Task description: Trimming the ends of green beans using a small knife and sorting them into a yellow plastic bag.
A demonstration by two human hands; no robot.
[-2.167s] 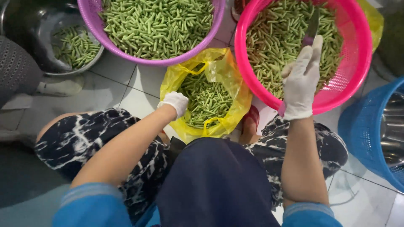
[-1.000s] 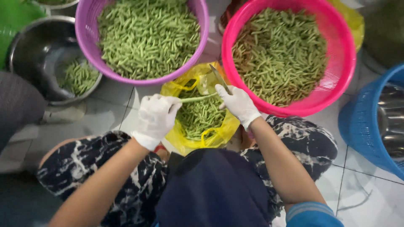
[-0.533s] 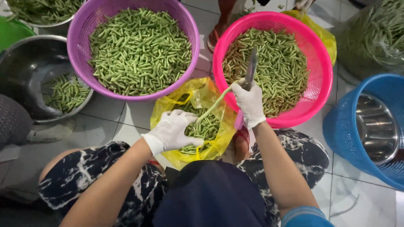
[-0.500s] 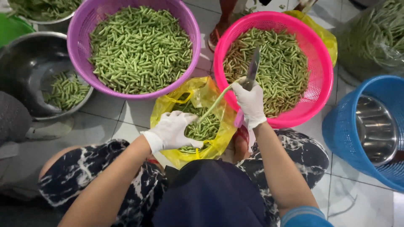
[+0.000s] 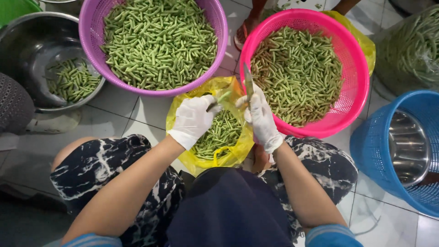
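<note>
A crumpled yellow plastic bag [image 5: 215, 158] sits open at frame centre; a clear plastic bag [image 5: 411, 50] fills the upper right corner.

— What hems in the grip of the right hand [image 5: 261, 120]?
— The pink basket [image 5: 356, 87] touches it on the right; the purple basket [image 5: 91, 50] sits ahead-left.
— Free room?
— Bare floor [image 5: 132, 114] left of the left hand [image 5: 193, 120], beside the yellow bag [image 5: 238, 153].

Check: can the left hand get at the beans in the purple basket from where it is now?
Probably yes. The left hand holds a bean above the yellow bag, and the purple basket sits just beyond it, open-topped, with nothing between. The hand would need to drop its bean first.
</note>
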